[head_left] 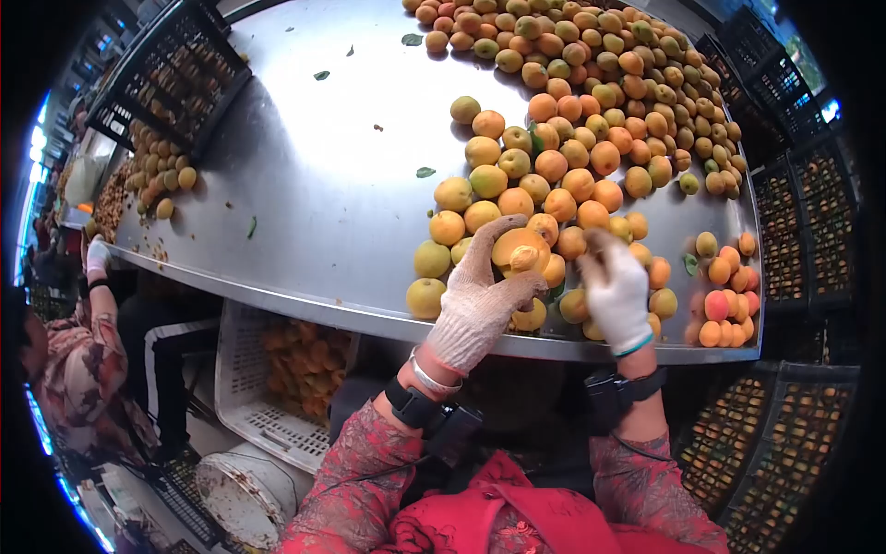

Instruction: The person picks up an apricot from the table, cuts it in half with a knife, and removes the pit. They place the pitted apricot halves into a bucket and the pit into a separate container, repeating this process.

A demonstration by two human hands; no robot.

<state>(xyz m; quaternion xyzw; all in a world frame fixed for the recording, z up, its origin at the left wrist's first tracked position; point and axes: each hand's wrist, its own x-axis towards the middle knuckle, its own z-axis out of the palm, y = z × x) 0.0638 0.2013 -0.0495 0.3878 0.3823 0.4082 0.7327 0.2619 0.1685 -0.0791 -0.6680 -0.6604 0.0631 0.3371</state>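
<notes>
My left hand (480, 300), in a stained white glove, has its thumb and fingers curled round an opened apricot (521, 249) with the brown pit showing in its flesh. To its right is my right hand (614, 286), also gloved, above the fruit near the table's front edge; its fingertips are blurred. Whole yellow and orange apricots (498, 180) lie around both hands and stretch to the back right of the metal table (314, 194). A small group of redder apricots (729, 305) sits at the right corner.
A black crate (171, 78) of fruit leans at the back left. Below the table edge are a white crate (286, 369) of orange pieces and a white bucket (245, 494). Fruit-filled black crates (784, 434) stand at the right. Another person (83, 369) works at the left.
</notes>
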